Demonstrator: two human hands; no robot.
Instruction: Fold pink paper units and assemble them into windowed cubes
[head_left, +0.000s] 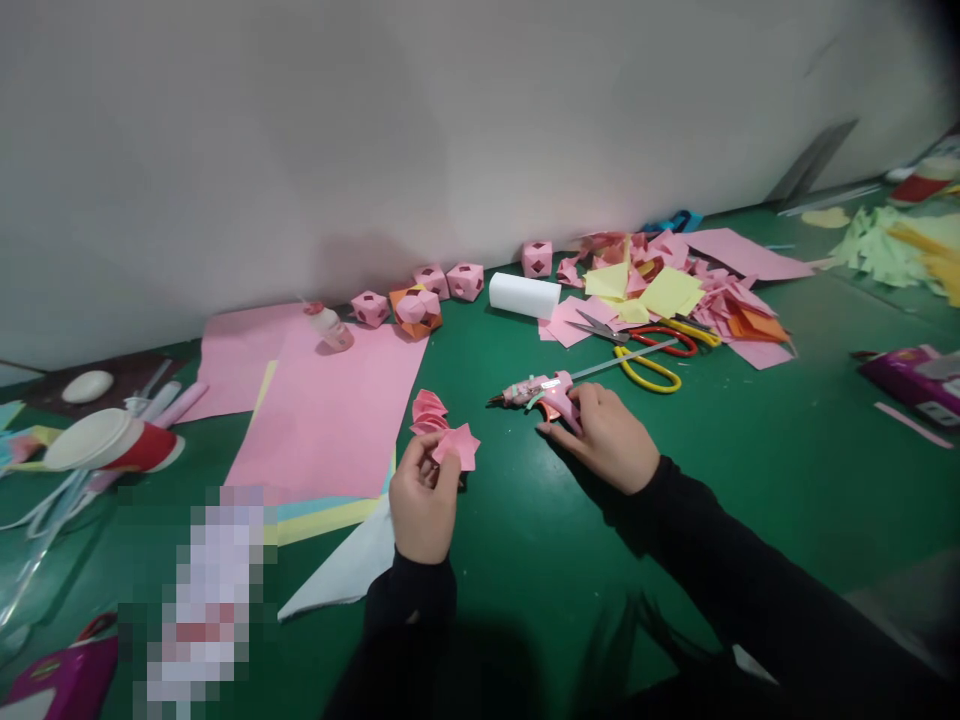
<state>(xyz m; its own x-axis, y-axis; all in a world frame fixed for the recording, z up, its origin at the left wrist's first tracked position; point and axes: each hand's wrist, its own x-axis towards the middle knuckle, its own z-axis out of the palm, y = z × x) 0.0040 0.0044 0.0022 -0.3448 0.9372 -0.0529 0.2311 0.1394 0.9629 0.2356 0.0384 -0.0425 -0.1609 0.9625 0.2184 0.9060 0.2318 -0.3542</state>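
Observation:
Between the fingers of my left hand (425, 507) is a pink paper flower (459, 446) with pointed petals. Just beyond it, more folded pink petals (429, 408) lie against the fingertips on the green table. My right hand (611, 437) is closed round the handle of a pink glue gun (553, 390), which lies on its side with its nozzle pointing left toward the flower. A pale glue stick (630, 358) sticks out of its back end, reaching over the yellow scissor handles (651, 370).
Pink paper sheets (330, 420) lie on the left, with a small bottle (330, 328) on them. Along the wall stand several pink paper balls (466, 281) and a white roll (524, 296). Paper scraps (675, 290) pile up behind red-handled scissors (670, 340). A paper cup (142, 445) lies tipped at far left.

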